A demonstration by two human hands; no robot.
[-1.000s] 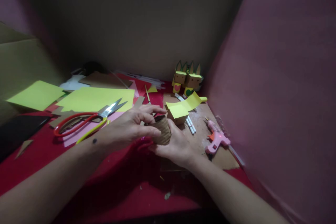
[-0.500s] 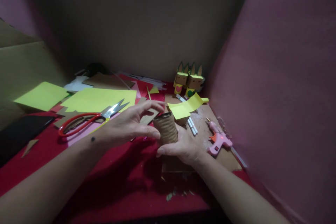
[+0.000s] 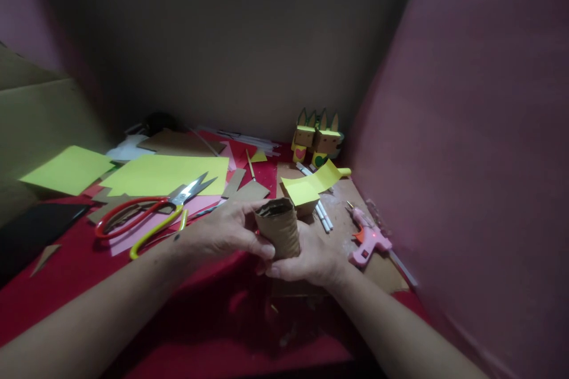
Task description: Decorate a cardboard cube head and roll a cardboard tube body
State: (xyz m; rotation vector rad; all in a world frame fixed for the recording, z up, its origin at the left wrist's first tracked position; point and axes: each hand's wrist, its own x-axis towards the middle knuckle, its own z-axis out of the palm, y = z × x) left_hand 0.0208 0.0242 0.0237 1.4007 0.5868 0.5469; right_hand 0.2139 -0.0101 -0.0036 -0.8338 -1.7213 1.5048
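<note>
A brown cardboard tube [image 3: 280,230], ridged on its side and hollow at the top, stands nearly upright between both hands above the red table. My left hand [image 3: 240,231] is closed on its left side, the thumb pressed across the front. From the right, my right hand [image 3: 309,257] wraps round the lower part, with its thumb in front. The other fingers of both hands are mostly hidden behind the tube. Just beyond it sits a small cardboard box [image 3: 306,208] topped with yellow paper [image 3: 304,190].
Scissors [image 3: 160,213] with red and yellow handles lie left, on coloured paper and cardboard scraps. A pink glue gun [image 3: 370,240] rests on the cardboard sheet at right, near white sticks [image 3: 324,217]. Two cardboard figures [image 3: 316,139] stand at the back. A dark flat object [image 3: 35,234] lies far left.
My left hand has gone from open beside the tube to closed on it. The tube has come slightly lower and nearer, its open top tilted more toward me.
</note>
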